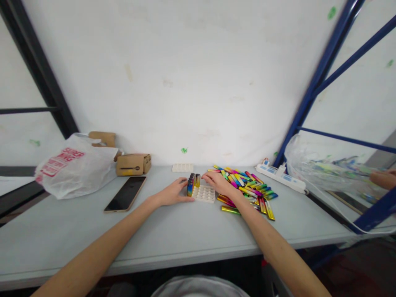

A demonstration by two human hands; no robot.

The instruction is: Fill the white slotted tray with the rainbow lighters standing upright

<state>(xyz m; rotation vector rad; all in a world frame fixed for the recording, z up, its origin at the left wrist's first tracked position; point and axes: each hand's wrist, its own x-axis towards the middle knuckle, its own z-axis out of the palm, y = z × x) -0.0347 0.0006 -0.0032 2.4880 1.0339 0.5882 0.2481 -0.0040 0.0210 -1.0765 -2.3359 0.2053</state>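
A white plastic tray point(204, 194) with rows of round sockets lies on the table in front of me. Along its left edge, several shiny lighters point(189, 189) in blue and yellow stand upright. A gold lighter point(197, 180) stands at the back. My left hand point(173, 193) is closed around the tray's left end, thumb at the front corner and fingers behind. My right hand point(218, 182) is over the tray's back right side, its fingers curled beside the gold lighter. Whatever those fingers may hold is hidden. Under and beyond the right forearm spreads a loose pile of multicoloured lighters point(244, 181).
A second white tray point(182, 168) lies by the wall. To the left are a phone point(125, 194), a cardboard box point(133, 164) and a white plastic bag point(77, 165). A power strip point(281, 176) runs along the right, before a blue frame point(312, 88). Another person's hand point(383, 178) shows beyond it.
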